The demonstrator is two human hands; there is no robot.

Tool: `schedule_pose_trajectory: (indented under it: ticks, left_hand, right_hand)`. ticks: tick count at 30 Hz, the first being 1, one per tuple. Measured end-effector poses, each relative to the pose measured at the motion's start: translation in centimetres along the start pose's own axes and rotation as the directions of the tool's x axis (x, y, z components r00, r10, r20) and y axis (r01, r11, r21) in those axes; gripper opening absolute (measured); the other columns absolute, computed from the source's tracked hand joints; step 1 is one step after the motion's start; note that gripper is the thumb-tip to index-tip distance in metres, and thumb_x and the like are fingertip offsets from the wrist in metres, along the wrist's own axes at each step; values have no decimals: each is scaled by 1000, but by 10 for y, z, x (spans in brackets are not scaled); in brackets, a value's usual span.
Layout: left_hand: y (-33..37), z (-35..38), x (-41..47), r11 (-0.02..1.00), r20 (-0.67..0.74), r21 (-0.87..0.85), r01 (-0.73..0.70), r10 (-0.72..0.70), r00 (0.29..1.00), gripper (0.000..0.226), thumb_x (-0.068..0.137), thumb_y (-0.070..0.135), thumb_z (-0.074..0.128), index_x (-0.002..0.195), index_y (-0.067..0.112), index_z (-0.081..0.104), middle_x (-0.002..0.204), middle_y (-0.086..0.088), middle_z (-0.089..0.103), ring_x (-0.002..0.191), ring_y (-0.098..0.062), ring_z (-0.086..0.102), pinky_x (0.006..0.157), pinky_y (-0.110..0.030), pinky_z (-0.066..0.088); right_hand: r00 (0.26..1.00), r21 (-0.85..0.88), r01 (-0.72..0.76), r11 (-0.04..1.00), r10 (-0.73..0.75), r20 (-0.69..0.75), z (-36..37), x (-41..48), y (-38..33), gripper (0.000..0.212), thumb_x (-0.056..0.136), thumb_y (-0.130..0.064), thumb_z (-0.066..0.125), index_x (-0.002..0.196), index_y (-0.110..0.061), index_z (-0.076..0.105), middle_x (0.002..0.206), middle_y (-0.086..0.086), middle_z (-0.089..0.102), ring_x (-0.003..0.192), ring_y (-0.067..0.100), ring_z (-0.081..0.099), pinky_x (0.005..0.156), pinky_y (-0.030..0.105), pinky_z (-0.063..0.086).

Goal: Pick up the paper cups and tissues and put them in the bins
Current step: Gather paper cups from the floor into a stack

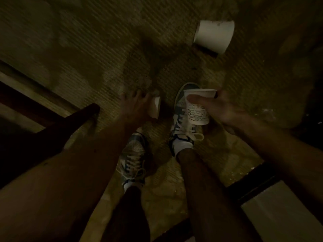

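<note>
Paper cups, three: printed cup (pixel 197 109) upright in right hand (pixel 222 110), fingers wrapped round it for carrying; small cup (pixel 156 107) tipped on floor (pixel 104 49) beside left hand (pixel 133 105), fingers spread, apparently to grasp; third cup (pixel 214 36) lying beyond.

plain white cup (pixel 214 36); white cup with dark print (pixel 198 110); blue-white sneakers (pixel 133 154); ribbed olive floor (pixel 87 41).
</note>
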State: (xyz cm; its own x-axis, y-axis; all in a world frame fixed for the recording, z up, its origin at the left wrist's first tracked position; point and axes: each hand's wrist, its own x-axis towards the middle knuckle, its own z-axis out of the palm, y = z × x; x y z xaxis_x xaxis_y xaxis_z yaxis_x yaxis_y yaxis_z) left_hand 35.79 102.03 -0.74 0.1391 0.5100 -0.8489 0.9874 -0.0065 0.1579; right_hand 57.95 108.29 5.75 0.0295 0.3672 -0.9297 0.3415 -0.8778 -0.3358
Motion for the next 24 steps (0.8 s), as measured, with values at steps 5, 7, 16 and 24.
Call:
schedule_pose_trajectory:
  ticks: [5, 7, 16, 24]
  left_hand:
    - [9, -12, 2, 904, 52, -404, 143, -133, 990, 85, 78, 63, 69, 143, 15, 44, 140, -14, 50, 129, -32, 45, 105, -46, 38]
    - [18, -35, 6, 607, 112, -761, 229, -224, 968, 83, 69, 70, 72, 130, 16, 57, 117, -7, 65, 103, -24, 64, 83, -36, 54]
    - [67, -141, 63, -196, 86, -978, 77, -37, 996, 24, 95, 56, 47, 94, 33, 52, 66, 21, 70, 63, 2, 69, 54, -21, 54]
    - [90, -151, 59, -87, 84, -992, 90, 63, 994, 22, 100, 44, 47, 87, 28, 55, 55, 20, 67, 52, 6, 64, 41, -12, 46]
  right_hand:
    - [995, 44, 25, 999, -20, -98, -30, 6, -33, 27, 82, -29, 77, 105, -18, 67, 98, -4, 73, 80, 4, 71, 58, 16, 54]
    - [984, 122, 48, 991, -26, -176, -39, 10, -49, 45, 83, -31, 76, 121, -13, 61, 107, 0, 71, 88, 8, 71, 60, 18, 55]
    - [989, 255, 55, 965, -17, -150, -49, 47, -83, 72, 79, -48, 75, 139, -21, 47, 126, 0, 65, 113, 19, 63, 99, 43, 51]
    - [998, 296, 63, 953, -52, -47, -57, 49, -76, 34, 89, -39, 68, 117, -20, 67, 107, -1, 75, 99, 17, 71, 82, 38, 57]
